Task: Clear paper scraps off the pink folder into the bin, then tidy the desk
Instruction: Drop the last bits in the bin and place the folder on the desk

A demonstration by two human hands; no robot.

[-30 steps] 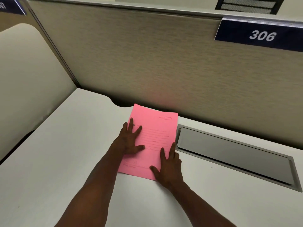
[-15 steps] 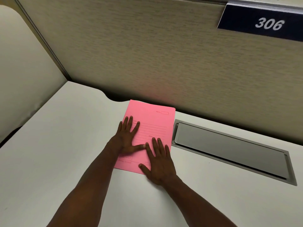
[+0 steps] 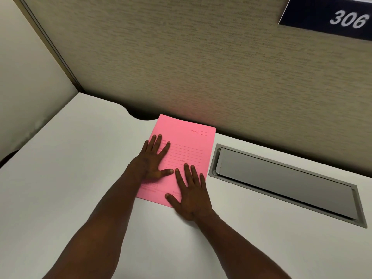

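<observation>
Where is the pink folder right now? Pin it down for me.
In the head view the pink folder lies flat on the white desk against the partition, just left of the metal cable hatch, with the left hand and right hand flat on it.

Hidden or cut off, as we find it:
- Pink folder (image 3: 185, 146): we see its left edge and near right corner covered by the left hand (image 3: 153, 160) and right hand (image 3: 191, 196); its printed lines and small box are too small for us to read.
- Blue sign (image 3: 330, 17): we lose its top and right end at the frame edge; "306" is blurred.
- Forearms: we see them cut off at the bottom edge.
- Worktop (image 3: 70, 188): runs out of our view left, right and below.
</observation>
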